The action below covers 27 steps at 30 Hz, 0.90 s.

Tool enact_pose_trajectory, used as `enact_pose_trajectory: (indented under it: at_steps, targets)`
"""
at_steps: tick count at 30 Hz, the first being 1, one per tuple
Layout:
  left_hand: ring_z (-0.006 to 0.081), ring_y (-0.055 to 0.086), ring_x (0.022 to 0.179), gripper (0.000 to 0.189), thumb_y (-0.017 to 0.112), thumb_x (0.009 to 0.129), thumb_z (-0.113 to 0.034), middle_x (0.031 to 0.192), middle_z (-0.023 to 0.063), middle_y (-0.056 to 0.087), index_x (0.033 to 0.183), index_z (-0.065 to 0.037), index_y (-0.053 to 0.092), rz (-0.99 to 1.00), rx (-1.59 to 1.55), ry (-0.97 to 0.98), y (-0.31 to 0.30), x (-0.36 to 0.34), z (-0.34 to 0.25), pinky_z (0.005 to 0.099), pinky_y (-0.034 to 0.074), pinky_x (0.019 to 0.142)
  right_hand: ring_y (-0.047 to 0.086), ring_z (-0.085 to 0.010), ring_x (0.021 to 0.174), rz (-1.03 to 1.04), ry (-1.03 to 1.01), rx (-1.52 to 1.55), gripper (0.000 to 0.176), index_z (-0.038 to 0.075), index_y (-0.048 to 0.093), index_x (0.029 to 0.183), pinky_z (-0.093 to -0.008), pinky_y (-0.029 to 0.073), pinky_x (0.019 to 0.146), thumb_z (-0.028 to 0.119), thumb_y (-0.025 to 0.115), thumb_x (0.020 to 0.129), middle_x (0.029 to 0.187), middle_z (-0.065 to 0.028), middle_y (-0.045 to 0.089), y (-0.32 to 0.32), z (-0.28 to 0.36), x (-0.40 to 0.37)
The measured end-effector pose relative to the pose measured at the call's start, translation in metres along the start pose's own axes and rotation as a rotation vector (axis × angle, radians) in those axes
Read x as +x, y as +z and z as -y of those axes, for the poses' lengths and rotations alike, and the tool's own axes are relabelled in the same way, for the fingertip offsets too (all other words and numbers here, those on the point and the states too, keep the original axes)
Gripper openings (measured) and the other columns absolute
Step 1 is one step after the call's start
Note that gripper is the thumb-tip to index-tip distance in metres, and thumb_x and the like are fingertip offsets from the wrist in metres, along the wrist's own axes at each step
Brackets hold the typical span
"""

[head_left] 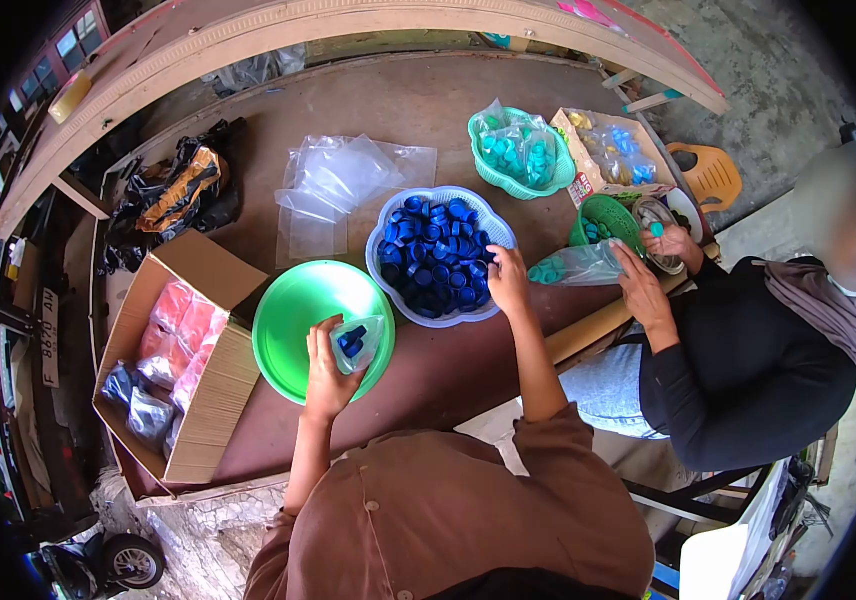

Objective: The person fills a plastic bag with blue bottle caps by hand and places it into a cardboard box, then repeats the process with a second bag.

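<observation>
My left hand (pixel 324 378) is closed on a small clear plastic bag (pixel 372 345), held over a green plastic basin (pixel 283 310). A few dark blue caps (pixel 352 341) lie inside the bag. My right hand (pixel 509 276) is at the right rim of a pale blue scalloped basket (pixel 385 286). Its fingers are bent inward beside a heap of blue plastic caps (pixel 435 250). Whatever those fingertips may hold is too small to make out.
Flat clear bags (pixel 333 185) lie behind the basket. At left stand a carton (pixel 213 425) of filled bags and a black plastic bundle (pixel 183 190). On the right, a co-worker (pixel 748 370) handles a bag of teal caps (pixel 578 265) near a teal basket (pixel 508 180) and a box (pixel 638 185).
</observation>
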State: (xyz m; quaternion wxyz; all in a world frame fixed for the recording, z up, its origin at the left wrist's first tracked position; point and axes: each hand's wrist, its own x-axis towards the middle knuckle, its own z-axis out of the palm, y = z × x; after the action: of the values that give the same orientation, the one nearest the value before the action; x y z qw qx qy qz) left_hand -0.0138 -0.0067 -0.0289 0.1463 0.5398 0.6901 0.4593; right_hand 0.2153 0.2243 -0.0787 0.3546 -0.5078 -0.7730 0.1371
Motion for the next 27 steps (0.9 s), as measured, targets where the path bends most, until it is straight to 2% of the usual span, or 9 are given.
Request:
enact_pose_trajectory:
  at_steps: [2,4,7,13,19,23,25,26,27]
  targets:
    - [0.0353,0.042,0.107,0.061,0.071,0.059,0.000,0.112,0.0160,0.044,0.114,-0.004,0.044,-0.009,0.001,0.014,0.000,-0.002,-0.002,0.0410,0.037,0.091,0.056,-0.0306,0.079,0.104,-0.008,0.020,0.028,0.008,0.058,0.099,-0.0371,0.047,0.072,0.002,0.062,0.072,0.085,-0.0127,0.054,0.009,-0.001,0.012]
    - [0.0365,0.041,0.107,0.054,0.071,0.058,0.000,0.113,0.0150,0.043,0.107,-0.007,0.050,0.048,0.111,0.141,-0.001,-0.005,-0.001,0.0425,0.038,0.091,0.056,-0.0305,0.080,0.115,-0.120,-0.013,0.029,0.009,0.059,0.099,-0.0376,0.046,0.073,0.004,0.064,0.071,0.087,-0.0123,0.054,0.017,0.003,0.023]
    - [0.0374,0.041,0.108,0.048,0.073,0.057,-0.002,0.112,0.0150,0.045,0.099,-0.006,0.053,0.059,0.208,0.113,-0.009,-0.004,0.010,0.0431,0.039,0.089,0.054,-0.0284,0.089,0.145,-0.236,-0.099,0.025,0.012,0.060,0.092,-0.0406,0.046,0.074,0.014,0.068,0.068,0.089,-0.0102,0.054,0.027,0.016,0.032]
    - [0.0331,0.048,0.102,0.057,0.073,0.057,-0.003,0.110,0.0157,0.051,0.110,-0.004,0.052,-0.001,0.210,0.045,-0.024,-0.005,0.005,0.0403,0.039,0.089,0.055,-0.0301,0.085,0.190,-0.190,-0.269,0.027,0.011,0.061,0.089,-0.0397,0.046,0.074,0.018,0.072,0.066,0.086,-0.0107,0.054,0.043,0.025,0.040]
    - [0.0306,0.047,0.106,0.062,0.074,0.057,-0.009,0.113,0.0134,0.050,0.114,-0.006,0.051,0.097,0.226,0.098,-0.026,0.003,0.005,0.0403,0.037,0.091,0.055,-0.0302,0.087,0.308,-0.261,-0.360,0.033,0.010,0.061,0.094,-0.0393,0.045,0.078,0.014,0.073,0.064,0.092,-0.0113,0.054,0.034,0.023,0.042]
    - [0.0320,0.044,0.110,0.062,0.073,0.062,-0.025,0.114,0.0142,0.049,0.116,-0.006,0.049,0.115,0.219,0.100,-0.023,0.005,0.003,0.0433,0.034,0.092,0.056,-0.0299,0.085,0.279,-0.211,-0.303,0.038,0.010,0.058,0.096,-0.0386,0.046,0.076,0.009,0.074,0.062,0.091,-0.0115,0.055,0.029,0.024,0.041]
    - [0.0331,0.044,0.109,0.061,0.072,0.064,-0.026,0.114,0.0149,0.049,0.116,-0.004,0.048,0.139,0.193,0.107,-0.023,0.007,0.002,0.0448,0.034,0.092,0.057,-0.0266,0.079,0.179,-0.168,0.027,0.039,0.009,0.057,0.098,-0.0354,0.046,0.072,0.007,0.073,0.063,0.089,-0.0112,0.057,0.029,0.017,0.037]
    - [0.0331,0.044,0.107,0.059,0.071,0.065,-0.026,0.114,0.0153,0.049,0.115,-0.003,0.048,0.133,0.173,0.118,-0.021,0.008,0.005,0.0444,0.034,0.092,0.057,-0.0192,0.075,0.156,-0.117,0.202,0.041,0.008,0.057,0.103,-0.0314,0.045,0.070,0.007,0.073,0.065,0.088,-0.0068,0.060,0.027,0.017,0.033]
    - [0.0331,0.044,0.106,0.058,0.070,0.067,-0.025,0.113,0.0156,0.049,0.115,-0.002,0.047,0.129,0.155,0.132,-0.019,0.008,0.008,0.0441,0.035,0.091,0.057,-0.0192,0.075,0.151,-0.113,0.201,0.041,0.008,0.057,0.103,-0.0314,0.045,0.070,0.007,0.073,0.065,0.088,-0.0068,0.060,0.025,0.018,0.027]
